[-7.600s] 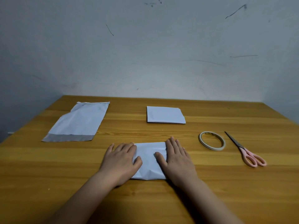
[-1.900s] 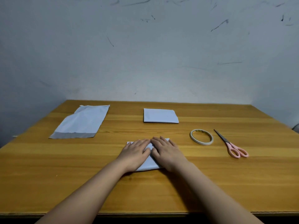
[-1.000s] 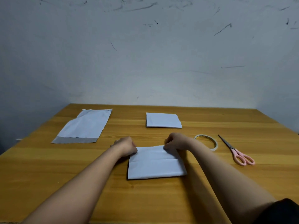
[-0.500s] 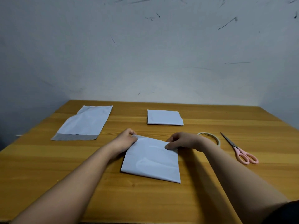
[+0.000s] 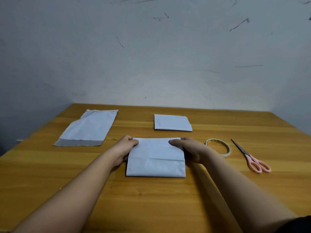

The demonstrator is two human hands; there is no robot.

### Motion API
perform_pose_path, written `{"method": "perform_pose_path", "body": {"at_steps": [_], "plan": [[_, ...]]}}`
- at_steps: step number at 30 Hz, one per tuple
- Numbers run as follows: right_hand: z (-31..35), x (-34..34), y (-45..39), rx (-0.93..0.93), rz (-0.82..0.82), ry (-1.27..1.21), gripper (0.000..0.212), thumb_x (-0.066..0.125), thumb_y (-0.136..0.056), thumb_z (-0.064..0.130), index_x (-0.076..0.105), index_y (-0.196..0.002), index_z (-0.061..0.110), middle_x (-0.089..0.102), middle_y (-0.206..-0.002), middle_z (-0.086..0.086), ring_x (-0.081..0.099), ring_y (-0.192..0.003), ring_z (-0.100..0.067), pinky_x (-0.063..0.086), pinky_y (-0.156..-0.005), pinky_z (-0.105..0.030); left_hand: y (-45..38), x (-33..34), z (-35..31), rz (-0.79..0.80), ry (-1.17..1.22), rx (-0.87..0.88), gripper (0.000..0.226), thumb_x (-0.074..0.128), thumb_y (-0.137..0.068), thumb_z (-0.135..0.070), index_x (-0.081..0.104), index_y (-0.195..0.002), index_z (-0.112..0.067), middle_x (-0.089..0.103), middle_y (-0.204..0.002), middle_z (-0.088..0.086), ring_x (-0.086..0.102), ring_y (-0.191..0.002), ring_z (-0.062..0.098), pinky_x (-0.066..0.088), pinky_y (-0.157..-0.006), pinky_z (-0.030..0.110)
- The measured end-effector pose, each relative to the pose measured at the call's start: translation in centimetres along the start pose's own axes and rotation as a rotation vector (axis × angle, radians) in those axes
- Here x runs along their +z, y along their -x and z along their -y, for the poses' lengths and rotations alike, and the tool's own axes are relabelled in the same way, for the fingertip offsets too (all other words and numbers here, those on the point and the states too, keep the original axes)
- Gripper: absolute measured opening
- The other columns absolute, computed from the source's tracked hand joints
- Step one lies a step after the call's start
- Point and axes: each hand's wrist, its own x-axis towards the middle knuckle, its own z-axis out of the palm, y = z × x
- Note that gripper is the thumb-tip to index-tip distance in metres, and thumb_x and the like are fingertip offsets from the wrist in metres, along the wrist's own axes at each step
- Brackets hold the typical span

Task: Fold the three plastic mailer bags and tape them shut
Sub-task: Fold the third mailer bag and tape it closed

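Scuffed grey wall (image 5: 159,61) stands behind my wooden bench (image 5: 151,199), which runs right up to it.

At the middle of the bench lies the folded bag (image 5: 155,158), pale blue-white plastic, squarish, with one crease across it nearer the front edge. Its near edge lies flat; its far edge is in my fingers. My left hand (image 5: 125,148) pinches the far left corner, thumb on top, the other fingers curled out of sight beneath. My right hand (image 5: 188,148) grips the far right corner the same way, thumb laid over the top.

Toward the back edge, just beyond this one, a second bag (image 5: 172,123) lies folded into a small flat rectangle. I cannot tell whether tape is on it. Toward the back left corner a third bag (image 5: 89,128) lies unfolded at full length, with a grey strip across its near end.

Right of my right hand lies the tape (image 5: 218,147), flat on the bench, and just beyond it toward the right edge the pink-handled scissors (image 5: 252,158), blades pointing away from me.
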Motion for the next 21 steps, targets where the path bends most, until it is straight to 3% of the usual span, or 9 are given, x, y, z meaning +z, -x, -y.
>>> {"method": "perform_pose_path", "body": {"at_steps": [2,6,8,10,12,16,21], "plan": [[0.4,0.8,-0.4,0.03,-0.064,-0.036,0.031,0.066,-0.089,0.025,0.059,-0.113,0.007,0.069,-0.103,-0.013,0.066,-0.088,-0.025,0.054,-0.081,-0.037,0.2,-0.3,-0.2,0.057,0.154,-0.064,0.01,0.051,-0.096,-0.017,0.057,-0.098,-0.009,0.067,-0.087,0.008,0.063,-0.079,0.02,0.051,-0.074,0.035],[1.4,1.9,-1.7,0.054,-0.162,-0.091,0.032,0.067,-0.087,0.028,0.062,-0.112,0.008,0.069,-0.105,-0.011,0.066,-0.092,-0.025,0.054,-0.084,-0.038,0.2,-1.3,-0.4,0.225,0.396,-0.164,0.017,0.057,-0.093,-0.02,0.065,-0.1,-0.007,0.073,-0.089,0.01,0.067,-0.087,0.023,0.052,-0.077,0.034],[1.7,2.4,-2.5,0.064,-0.202,-0.127,0.034,0.068,-0.086,0.03,0.063,-0.111,0.008,0.07,-0.106,-0.011,0.066,-0.095,-0.026,0.054,-0.082,-0.036,-0.1,-2.0,-0.3,0.259,0.388,-0.155,0.018,0.058,-0.092,-0.019,0.066,-0.104,-0.007,0.073,-0.097,0.01,0.068,-0.089,0.022,0.054,-0.079,0.034],[2.1,2.9,-3.3,0.07,-0.228,-0.179,0.031,0.068,-0.086,0.031,0.063,-0.109,0.01,0.07,-0.103,-0.009,0.066,-0.09,-0.024,0.053,-0.071,-0.032,-0.5,-2.5,-0.3,0.272,0.332,-0.129,0.021,0.06,-0.091,-0.015,0.065,-0.109,-0.006,0.072,-0.102,0.011,0.07,-0.088,0.021,0.057,-0.077,0.033],[2.7,3.5,-3.8,0.091,-0.247,-0.208,0.029,0.067,-0.087,0.032,0.063,-0.106,0.011,0.069,-0.099,-0.007,0.064,-0.083,-0.021,0.048,-0.061,-0.029,-0.9,-2.7,-0.5,0.248,0.257,-0.077,0.023,0.061,-0.09,-0.011,0.064,-0.112,-0.006,0.072,-0.104,0.01,0.069,-0.087,0.02,0.059,-0.072,0.03],[4.3,4.7,-5.4,0.118,-0.265,-0.227,0.024,0.068,-0.087,0.031,0.061,-0.093,0.008,0.065,-0.089,-0.006,0.06,-0.076,-0.019,0.045,-0.057,-0.03,-2.5,-4.0,-1.4,0.126,0.1,0.002,0.022,0.06,-0.091,-0.011,0.061,-0.113,-0.013,0.07,-0.1,0.002,0.067,-0.086,0.016,0.055,-0.067,0.028],[7.0,6.6,-9.1,0.023,-0.219,-0.191,0.015,0.064,-0.089,0.022,0.059,-0.089,0.008,0.062,-0.083,-0.006,0.06,-0.08,-0.023,0.049,-0.075,-0.034,-5.8,-6.7,-2.9,-0.051,-0.03,0.068,0.021,0.063,-0.09,-0.014,0.059,-0.11,-0.014,0.065,-0.095,-0.001,0.062,-0.084,0.015,0.049,-0.068,0.026]]}}
